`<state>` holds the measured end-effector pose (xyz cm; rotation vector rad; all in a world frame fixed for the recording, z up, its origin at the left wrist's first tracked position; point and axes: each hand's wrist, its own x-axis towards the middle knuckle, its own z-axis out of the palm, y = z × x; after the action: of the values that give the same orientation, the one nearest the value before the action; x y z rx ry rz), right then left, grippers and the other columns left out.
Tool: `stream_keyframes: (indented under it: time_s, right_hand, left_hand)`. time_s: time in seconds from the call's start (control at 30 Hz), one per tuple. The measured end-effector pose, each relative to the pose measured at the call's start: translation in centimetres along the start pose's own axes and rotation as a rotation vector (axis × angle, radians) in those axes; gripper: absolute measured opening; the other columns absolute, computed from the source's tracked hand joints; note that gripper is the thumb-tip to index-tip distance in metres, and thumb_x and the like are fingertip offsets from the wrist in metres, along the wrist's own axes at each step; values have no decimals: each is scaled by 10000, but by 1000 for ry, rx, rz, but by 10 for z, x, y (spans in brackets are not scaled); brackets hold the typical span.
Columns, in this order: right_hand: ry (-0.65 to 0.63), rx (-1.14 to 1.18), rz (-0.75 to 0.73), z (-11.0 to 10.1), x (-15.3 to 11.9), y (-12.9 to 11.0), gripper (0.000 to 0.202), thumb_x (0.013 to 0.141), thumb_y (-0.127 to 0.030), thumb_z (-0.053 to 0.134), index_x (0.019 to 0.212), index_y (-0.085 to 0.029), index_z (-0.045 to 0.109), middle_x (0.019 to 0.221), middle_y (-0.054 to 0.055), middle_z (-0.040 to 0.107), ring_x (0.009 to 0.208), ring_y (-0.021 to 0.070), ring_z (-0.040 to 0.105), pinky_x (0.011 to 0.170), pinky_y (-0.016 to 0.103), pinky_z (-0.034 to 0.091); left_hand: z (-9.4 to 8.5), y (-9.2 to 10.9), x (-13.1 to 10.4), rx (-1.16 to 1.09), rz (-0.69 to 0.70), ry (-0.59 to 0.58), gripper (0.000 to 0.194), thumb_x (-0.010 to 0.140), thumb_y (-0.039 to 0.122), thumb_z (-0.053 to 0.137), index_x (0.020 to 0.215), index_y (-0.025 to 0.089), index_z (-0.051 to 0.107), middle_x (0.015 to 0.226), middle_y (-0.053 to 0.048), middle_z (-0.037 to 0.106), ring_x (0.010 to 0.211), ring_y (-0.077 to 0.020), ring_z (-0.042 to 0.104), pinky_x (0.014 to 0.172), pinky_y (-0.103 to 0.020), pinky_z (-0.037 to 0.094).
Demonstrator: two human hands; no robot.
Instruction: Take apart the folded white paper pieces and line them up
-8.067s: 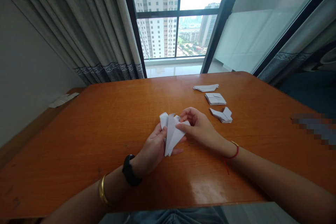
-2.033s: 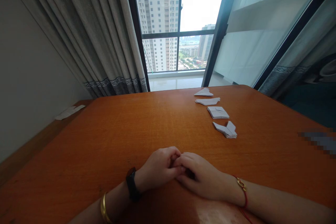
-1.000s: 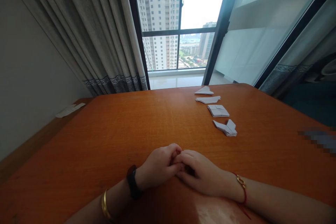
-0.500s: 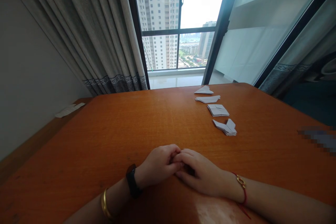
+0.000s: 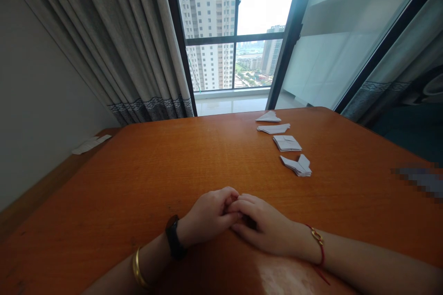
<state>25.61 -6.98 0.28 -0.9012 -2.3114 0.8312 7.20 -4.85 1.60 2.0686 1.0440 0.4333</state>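
Note:
My left hand (image 5: 211,214), with a black band at the wrist, rests on the brown table (image 5: 166,161) near its front edge. Its curled fingers meet those of my right hand (image 5: 265,226), which has a red string bracelet. Both hands are closed, fingertips touching, and no object shows between them. Beyond my right hand lie folded white papers in a column: a winged shape (image 5: 298,166) nearest, then a flat square (image 5: 287,143), a long narrow piece (image 5: 273,129) and a pointed one (image 5: 268,117) at the far edge.
White papers (image 5: 90,144) lie at the table's far left side by the wall. A pixelated grey patch (image 5: 424,182) covers something at the right edge. Grey curtains (image 5: 138,46) and a window (image 5: 235,39) stand behind the table.

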Motion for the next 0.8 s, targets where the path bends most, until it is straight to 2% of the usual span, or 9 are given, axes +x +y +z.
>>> stream_keyframes:
  time_s: [0.33,0.53,0.67,0.8]
  right_hand:
    - [-22,-6,14,0,-1,-1,174,804,-117,573,968,-167,601,914,65,633,824,174,561,763,300,466]
    - [-7,1,6,0,0,-1,162,802,-113,573,950,-173,601,901,59,629,815,170,557,749,292,468]
    - [20,18,9,1,-1,0,161,793,-112,578,939,-172,605,902,62,628,807,166,558,735,284,473]
    - [43,39,18,1,-3,0,208,800,-124,579,999,-172,618,924,67,637,815,163,577,739,280,479]
  left_hand:
    - [0,-1,1,61,-5,2,77,794,248,602,783,173,589,746,10,610,680,-130,516,598,-212,368]
    - [1,0,0,25,3,17,75,792,238,612,839,181,602,774,18,627,700,-129,535,623,-216,376]
    - [1,1,0,-32,7,12,167,795,232,611,956,188,613,805,20,648,700,-127,546,635,-219,387]
    - [0,0,0,-71,16,-11,151,798,225,611,940,181,635,812,17,656,695,-123,543,622,-214,382]
